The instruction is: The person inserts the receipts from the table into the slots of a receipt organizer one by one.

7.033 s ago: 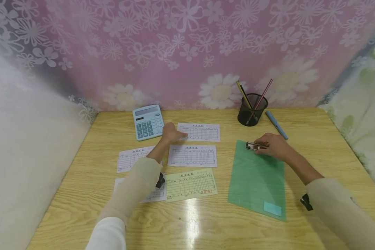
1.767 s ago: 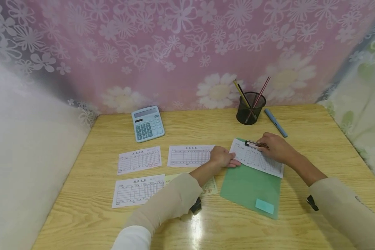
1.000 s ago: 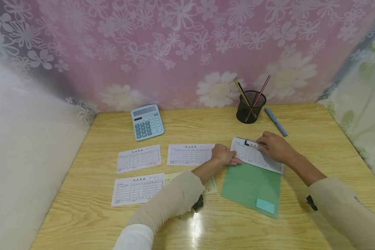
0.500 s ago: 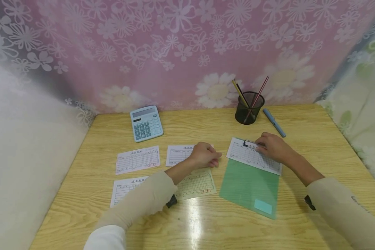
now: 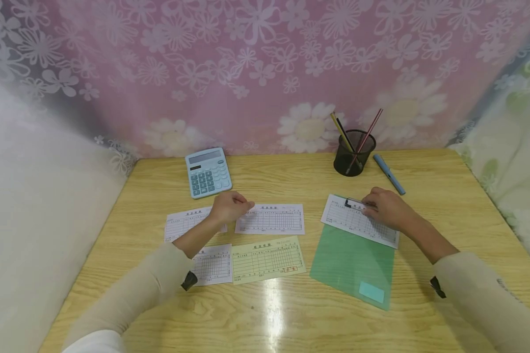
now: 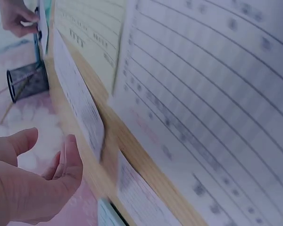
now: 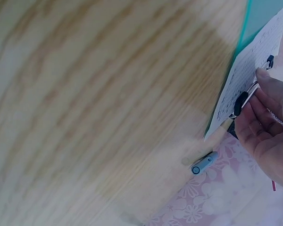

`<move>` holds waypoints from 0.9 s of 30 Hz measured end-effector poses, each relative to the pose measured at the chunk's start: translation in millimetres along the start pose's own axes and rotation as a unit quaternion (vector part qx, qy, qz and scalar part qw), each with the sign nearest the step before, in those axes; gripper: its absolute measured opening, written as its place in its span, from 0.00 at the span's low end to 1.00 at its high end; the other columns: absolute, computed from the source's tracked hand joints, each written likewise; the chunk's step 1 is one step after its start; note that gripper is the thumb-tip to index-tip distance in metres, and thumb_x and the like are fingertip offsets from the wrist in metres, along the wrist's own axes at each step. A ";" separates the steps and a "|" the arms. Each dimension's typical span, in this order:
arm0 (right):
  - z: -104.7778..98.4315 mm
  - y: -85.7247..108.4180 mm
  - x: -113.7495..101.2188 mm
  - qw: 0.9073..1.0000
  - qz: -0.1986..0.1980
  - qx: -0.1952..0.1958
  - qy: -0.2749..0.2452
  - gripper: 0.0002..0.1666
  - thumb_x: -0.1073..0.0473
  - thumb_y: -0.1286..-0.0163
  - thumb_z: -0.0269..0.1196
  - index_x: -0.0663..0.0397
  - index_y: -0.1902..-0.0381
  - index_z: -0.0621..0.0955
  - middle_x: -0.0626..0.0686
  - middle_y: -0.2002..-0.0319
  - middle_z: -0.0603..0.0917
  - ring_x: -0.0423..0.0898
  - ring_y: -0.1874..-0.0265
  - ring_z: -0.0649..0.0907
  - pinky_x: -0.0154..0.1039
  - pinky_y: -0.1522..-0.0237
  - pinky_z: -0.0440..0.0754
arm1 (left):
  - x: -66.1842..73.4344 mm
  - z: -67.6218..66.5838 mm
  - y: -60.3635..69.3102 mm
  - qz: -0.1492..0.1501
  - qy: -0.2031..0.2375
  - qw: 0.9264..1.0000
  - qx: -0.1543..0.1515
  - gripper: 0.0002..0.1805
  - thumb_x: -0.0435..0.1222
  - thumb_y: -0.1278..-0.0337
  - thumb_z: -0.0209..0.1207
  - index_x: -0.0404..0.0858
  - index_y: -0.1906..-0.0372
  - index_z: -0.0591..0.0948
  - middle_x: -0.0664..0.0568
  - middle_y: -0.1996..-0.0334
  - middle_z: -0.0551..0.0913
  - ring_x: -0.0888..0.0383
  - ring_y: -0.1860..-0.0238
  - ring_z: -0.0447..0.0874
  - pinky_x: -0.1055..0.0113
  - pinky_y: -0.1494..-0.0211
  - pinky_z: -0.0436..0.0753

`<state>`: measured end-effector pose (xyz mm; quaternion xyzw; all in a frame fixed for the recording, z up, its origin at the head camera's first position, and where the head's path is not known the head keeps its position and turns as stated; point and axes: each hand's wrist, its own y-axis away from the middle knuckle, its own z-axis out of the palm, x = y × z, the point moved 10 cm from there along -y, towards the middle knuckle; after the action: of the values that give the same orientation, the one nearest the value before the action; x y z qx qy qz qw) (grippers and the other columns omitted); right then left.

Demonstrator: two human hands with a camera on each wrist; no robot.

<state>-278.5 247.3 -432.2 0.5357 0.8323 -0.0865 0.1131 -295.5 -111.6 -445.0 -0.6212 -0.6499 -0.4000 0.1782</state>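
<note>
Green, translucent plastic makes up the clip folder, which lies flat on the right half of the wood-grain table. One white receipt slip is set across its far end, under the metal clip; four more lie loose to the left — a middle white slip, a yellow slip, an upper-left slip and a lower-left slip. So, judging by the layout, one of five is placed and four are left.

The right hand pinches the clip between thumb and fingers; whether the clip bears down on the paper, I cannot tell. The left hand holds nothing, a gap showing between thumb and bent fingers. It hovers about the far left corner of the middle white slip — the wrist view is blurred, so touching or just above is unclear.

The folder's long axis runs away from the person, clip end farthest, leaning slightly right. The placed slip lies crosswise, its long axis slanting so the right end comes nearer, its printed heading toward the clip.
</note>
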 end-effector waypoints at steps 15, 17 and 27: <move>2.0 0.4 0.6 1.000 0.002 -0.004 0.002 0.14 0.62 0.40 0.67 0.65 0.57 0.83 0.56 0.66 0.81 0.46 0.70 0.78 0.44 0.67 0.77 | -92.5 -105.9 16.6 -0.059 -0.045 0.994 0.080 0.28 0.51 0.40 0.58 0.32 0.46 0.76 0.37 0.49 0.79 0.44 0.49 0.78 0.58 0.51 0.81; 1.0 0.5 1.1 1.000 0.002 -0.004 0.002 0.14 0.62 0.40 0.67 0.65 0.58 0.83 0.56 0.66 0.81 0.46 0.70 0.78 0.45 0.67 0.77 | -103.0 -115.0 20.4 -0.067 -0.055 0.992 0.089 0.29 0.51 0.40 0.58 0.31 0.46 0.75 0.35 0.47 0.78 0.42 0.48 0.77 0.56 0.51 0.80; -0.8 -1.6 0.4 1.000 -0.002 -0.013 -0.005 0.15 0.62 0.40 0.67 0.66 0.57 0.83 0.56 0.65 0.81 0.48 0.67 0.79 0.48 0.63 0.79 | -145.2 -135.9 41.0 -0.112 -0.099 0.984 0.093 0.34 0.51 0.47 0.64 0.25 0.50 0.73 0.32 0.49 0.76 0.42 0.54 0.75 0.61 0.61 0.78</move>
<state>-280.2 247.2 -431.6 0.5318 0.8341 -0.0787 0.1234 -268.7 -312.6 -454.7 -0.5614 -0.7645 -0.2917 0.1238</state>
